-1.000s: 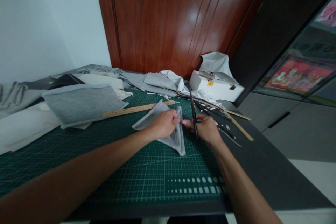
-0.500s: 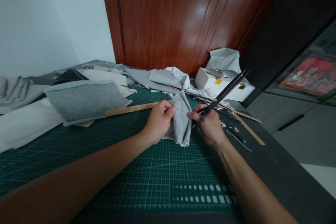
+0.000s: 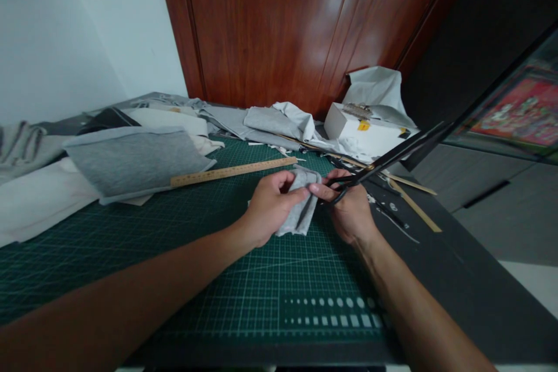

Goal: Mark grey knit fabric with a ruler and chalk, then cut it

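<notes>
Between my hands is a small folded piece of grey fabric (image 3: pixel 300 215), held just above the green cutting mat (image 3: pixel 244 290). My left hand (image 3: pixel 272 200) is closed on its left side, thumb lying across the front. At the fabric's upper right edge, the thumb and fingers of my right hand (image 3: pixel 349 203) pinch it. Black scissors (image 3: pixel 375 168) are also held in my right hand, their handles around the fingers and the blades pointing away to the upper right. Part of the fabric is hidden behind my left fingers.
A wooden ruler (image 3: pixel 235 171) lies on the mat, partly beside a larger grey fabric piece (image 3: pixel 139 160). More folded cloth (image 3: pixel 274 122) lines the back edge. At the back right stands a white box (image 3: pixel 366 133). Wooden strips (image 3: pixel 414 206) and scraps lie on the right.
The grey fabric has been folded over and looks shorter. My left hand has moved right, its thumb now across the fabric. The scissors have tilted lower, towards the right.
</notes>
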Demonstrator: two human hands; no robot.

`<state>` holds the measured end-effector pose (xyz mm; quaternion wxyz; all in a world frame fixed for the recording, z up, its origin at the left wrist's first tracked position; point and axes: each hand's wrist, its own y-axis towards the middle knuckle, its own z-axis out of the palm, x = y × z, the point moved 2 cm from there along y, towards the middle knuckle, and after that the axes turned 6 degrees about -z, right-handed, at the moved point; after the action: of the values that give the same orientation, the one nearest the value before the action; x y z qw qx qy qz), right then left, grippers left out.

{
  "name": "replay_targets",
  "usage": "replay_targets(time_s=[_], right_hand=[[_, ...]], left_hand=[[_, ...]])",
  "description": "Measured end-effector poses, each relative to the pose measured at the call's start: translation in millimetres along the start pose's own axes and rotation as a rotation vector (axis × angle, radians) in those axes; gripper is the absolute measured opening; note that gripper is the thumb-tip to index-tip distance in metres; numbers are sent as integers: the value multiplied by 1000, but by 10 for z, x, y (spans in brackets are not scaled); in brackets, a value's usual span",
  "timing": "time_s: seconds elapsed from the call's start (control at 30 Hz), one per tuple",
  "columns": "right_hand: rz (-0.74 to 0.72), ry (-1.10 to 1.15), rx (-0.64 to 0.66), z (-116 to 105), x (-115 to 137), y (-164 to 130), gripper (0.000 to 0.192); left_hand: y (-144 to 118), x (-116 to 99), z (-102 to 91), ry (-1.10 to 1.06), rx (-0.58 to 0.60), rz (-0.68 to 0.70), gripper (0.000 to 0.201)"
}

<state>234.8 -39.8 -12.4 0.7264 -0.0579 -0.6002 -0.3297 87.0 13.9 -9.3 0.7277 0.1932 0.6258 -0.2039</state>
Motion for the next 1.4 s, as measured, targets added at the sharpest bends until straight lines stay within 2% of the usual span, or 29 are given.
replay_targets(time_s=[0.17,0.47,0.57,0.63,0.67,0.7,0.73,0.77,0.83,0.87,0.9,0.97,1.03,1.07,1.13,1.23,1.4], right_hand=[[-7,-8,-17,-7,-32,-15,63],[28,-12,-61,-51,-41,-6,50],[40,21,-70,-42,-27,-9,47],[47,52,-79,-37,-11,-8,47],[48,67,-84,-36,-1,-6,48],[47,83,-90,-36,10,-5,48],[44,100,-96,-37,21,-3,49],[38,119,-102,-39,32,-2,49],[23,157,-113,-46,56,1,48],[18,176,-115,-50,69,2,47],[16,193,-113,-54,83,4,45],[26,226,-96,-60,116,7,42],[51,258,-67,-63,152,10,37],[65,273,-52,-63,170,11,35],[96,299,-22,-64,199,12,30],[150,325,18,-65,204,17,27],[207,339,44,-75,139,32,25]], left_hand=[[-8,-25,-60,19,-26,52,15],[26,-10,-98,74,-53,33,11],[21,-36,-131,145,-150,90,18],[-48,-135,-156,191,-250,180,33],[-99,-200,-156,234,-253,214,35],[-155,-263,-144,289,-201,228,29],[-210,-308,-111,394,-43,191,13],[-265,-320,-72,489,165,78,15],[-379,-273,-14,604,571,-208,37],[-419,-230,-3,604,689,-330,39],[-438,-182,0,574,744,-409,36],[-415,-89,-5,463,689,-426,44],[-350,-17,-15,268,522,-354,67],[-317,9,-20,144,426,-314,70],[-267,40,-17,-112,280,-241,61],[-223,40,17,-384,213,-132,38],[-168,-15,36,-520,168,-24,27]])
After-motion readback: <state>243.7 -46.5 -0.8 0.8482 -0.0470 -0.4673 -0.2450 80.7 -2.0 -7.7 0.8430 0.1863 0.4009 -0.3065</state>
